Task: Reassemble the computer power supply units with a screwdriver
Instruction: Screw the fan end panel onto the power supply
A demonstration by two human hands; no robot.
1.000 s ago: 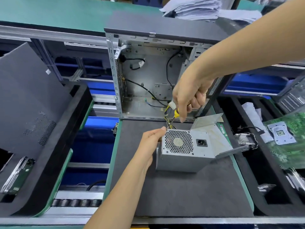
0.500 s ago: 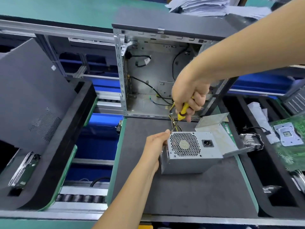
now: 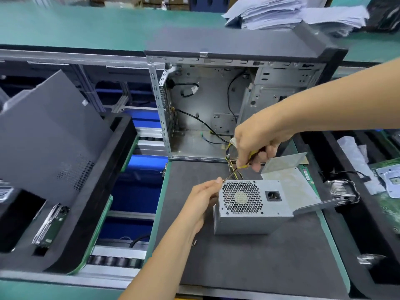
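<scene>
The power supply unit (image 3: pixel 251 204) sits on the mat just in front of the open case (image 3: pixel 216 109), its cover closed, while the left hand (image 3: pixel 205 198) grips its top-left corner and the right hand (image 3: pixel 257 146) holds the yellow-handled screwdriver (image 3: pixel 244 164) at that corner, so screws seem partway driven.

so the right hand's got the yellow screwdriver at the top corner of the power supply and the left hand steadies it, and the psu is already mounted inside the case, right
Not quite. The head view shows the power supply sitting on the dark mat in front of the open case, not mounted inside it. The rest holds: the right hand grips the yellow screwdriver at its top corner, and the left hand steadies it.
</scene>
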